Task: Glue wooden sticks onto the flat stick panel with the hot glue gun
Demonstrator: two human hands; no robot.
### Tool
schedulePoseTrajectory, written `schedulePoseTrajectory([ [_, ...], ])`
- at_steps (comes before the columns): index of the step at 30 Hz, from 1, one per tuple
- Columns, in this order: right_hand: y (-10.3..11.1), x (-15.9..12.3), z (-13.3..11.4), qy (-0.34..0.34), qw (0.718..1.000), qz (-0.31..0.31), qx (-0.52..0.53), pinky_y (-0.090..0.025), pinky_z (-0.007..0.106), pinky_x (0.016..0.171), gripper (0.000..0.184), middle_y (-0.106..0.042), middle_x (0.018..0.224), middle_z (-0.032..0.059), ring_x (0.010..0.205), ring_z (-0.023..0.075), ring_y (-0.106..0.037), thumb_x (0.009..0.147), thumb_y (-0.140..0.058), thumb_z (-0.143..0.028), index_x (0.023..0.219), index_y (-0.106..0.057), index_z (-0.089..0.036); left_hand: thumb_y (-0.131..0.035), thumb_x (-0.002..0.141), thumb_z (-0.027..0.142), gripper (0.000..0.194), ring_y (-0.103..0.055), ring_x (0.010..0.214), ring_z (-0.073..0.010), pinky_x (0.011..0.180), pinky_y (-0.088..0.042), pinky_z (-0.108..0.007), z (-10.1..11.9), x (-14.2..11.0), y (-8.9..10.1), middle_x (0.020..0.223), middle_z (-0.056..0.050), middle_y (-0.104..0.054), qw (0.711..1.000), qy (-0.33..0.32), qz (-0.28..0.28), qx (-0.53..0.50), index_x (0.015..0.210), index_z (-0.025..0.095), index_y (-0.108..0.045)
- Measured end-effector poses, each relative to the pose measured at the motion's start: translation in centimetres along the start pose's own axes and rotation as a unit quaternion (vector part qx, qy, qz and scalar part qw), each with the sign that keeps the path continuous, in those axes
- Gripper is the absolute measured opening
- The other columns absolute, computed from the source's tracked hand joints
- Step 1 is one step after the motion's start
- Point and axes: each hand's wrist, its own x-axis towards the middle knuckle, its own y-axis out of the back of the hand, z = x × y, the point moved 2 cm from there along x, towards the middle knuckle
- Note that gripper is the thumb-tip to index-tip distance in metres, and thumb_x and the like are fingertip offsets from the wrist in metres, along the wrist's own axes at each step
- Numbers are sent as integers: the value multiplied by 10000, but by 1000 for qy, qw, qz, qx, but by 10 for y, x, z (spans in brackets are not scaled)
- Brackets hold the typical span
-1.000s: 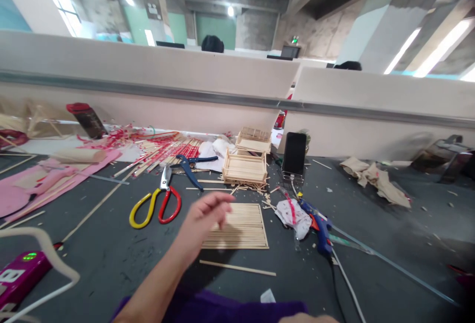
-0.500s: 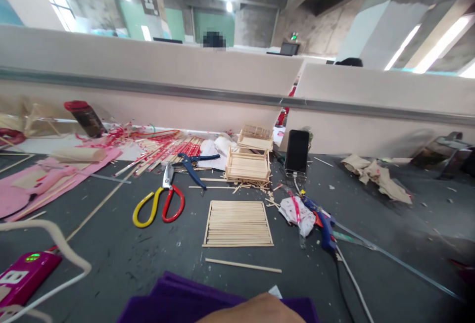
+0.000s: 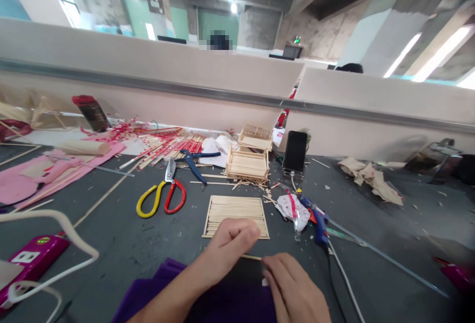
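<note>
A panel of thin wooden sticks [image 3: 230,209] lies flat on the dark table, its near edge partly covered by my left hand [image 3: 232,244]. That hand is closed, fingers curled under and thumb on top; what it holds, if anything, is hidden. Between my hands shows a short length of a single wooden stick [image 3: 252,257]. My right hand [image 3: 297,288] has its fingertips closed at the stick's right part. Purple cloth [image 3: 148,288] lies below my forearms.
Scissors [image 3: 170,177] and blue-handled cutters [image 3: 193,164] lie left of a small stick-built frame [image 3: 248,163]. On the right are a phone [image 3: 296,151], crumpled wrapping [image 3: 293,209] and a blue glue gun [image 3: 319,224] with its cord. A magenta power strip [image 3: 40,263] sits at left.
Both my hands have come in from below to the single stick in front of the panel. The view has shifted slightly; the tools and stick frame stay in place.
</note>
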Motion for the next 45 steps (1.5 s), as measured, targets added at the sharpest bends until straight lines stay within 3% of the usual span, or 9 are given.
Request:
schedulePoseTrajectory([
  [5, 4, 22, -15, 107, 977, 84, -164, -461, 254, 593, 269, -622, 770, 47, 704, 168, -599, 871, -383, -115, 775, -613, -217, -541, 886, 331, 370, -424, 540, -99, 522, -313, -233, 1, -2, -17, 534, 24, -436, 971, -174, -27, 164, 556, 169, -502],
  [9, -1, 35, -19, 121, 971, 84, -187, -481, 293, 658, 227, -645, 780, 47, 758, 196, -604, 850, -449, -118, 836, -649, -225, -601, 846, 355, 235, -559, 973, -222, 844, -441, -351, 11, -6, -14, 1005, -106, -649, 924, -283, 18, 257, 1016, 198, -641],
  [12, -22, 43, -16, 136, 974, 69, -170, -504, 314, 684, 267, -666, 813, 25, 791, 206, -622, 869, -447, -146, 969, -659, -272, -584, 839, 428, 422, -568, 1064, -246, 947, -413, -398, 15, -9, -17, 1172, -115, -636, 914, -271, -95, 287, 1202, 214, -574],
  [17, -54, 49, -22, 181, 980, 20, -81, -529, 270, 652, 294, -688, 795, -18, 796, 196, -641, 853, -498, -205, 1074, -652, -323, -487, 865, 474, 370, -660, 787, -200, 725, -483, -316, 11, -8, -19, 860, -66, -727, 935, -201, -179, 229, 1042, 200, -664],
  [20, -41, 46, -32, 201, 978, 8, -58, -522, 230, 659, 251, -703, 786, -15, 772, 173, -649, 874, -476, -238, 994, -688, -297, -379, 930, 413, 394, -670, 805, -201, 707, -481, -307, 12, -7, -13, 876, -100, -732, 946, -235, -110, 193, 1033, 163, -666],
  [24, -4, 43, -46, 260, 965, -35, 24, -480, 166, 623, 241, -710, 742, -18, 669, 108, -650, 918, -473, -275, 822, -692, -247, -372, 925, 146, 346, -521, 485, -107, 497, -353, -252, 13, -7, 4, 527, -16, -575, 921, -276, 101, 256, 659, 162, -593],
  [30, 8, 54, -26, 89, 994, 40, -45, -437, 205, 632, 113, -677, 764, 3, 701, 136, -631, 888, -537, -201, 842, -639, -218, -458, 876, 57, 414, -319, 406, -58, 456, -232, -256, 6, -14, 31, 445, 52, -338, 879, -286, 322, 205, 495, 164, -334],
  [37, -24, 58, -12, 18, 959, -93, -267, -408, 232, 630, 111, -639, 889, 21, 789, 167, -616, 792, -639, -120, 841, -637, -220, -486, 893, 179, 470, -281, 408, -66, 449, -209, -269, 5, -11, 49, 433, 50, -280, 859, -272, 426, 84, 464, 165, -295],
  [45, -27, 58, -18, 31, 948, -101, -300, -392, 230, 648, 127, -616, 890, 33, 818, 149, -586, 877, -544, -159, 807, -639, -205, -512, 873, 311, 481, -349, 418, -84, 436, -240, -262, 5, 0, 77, 409, 32, -366, 844, -187, 490, 112, 422, 172, -419],
])
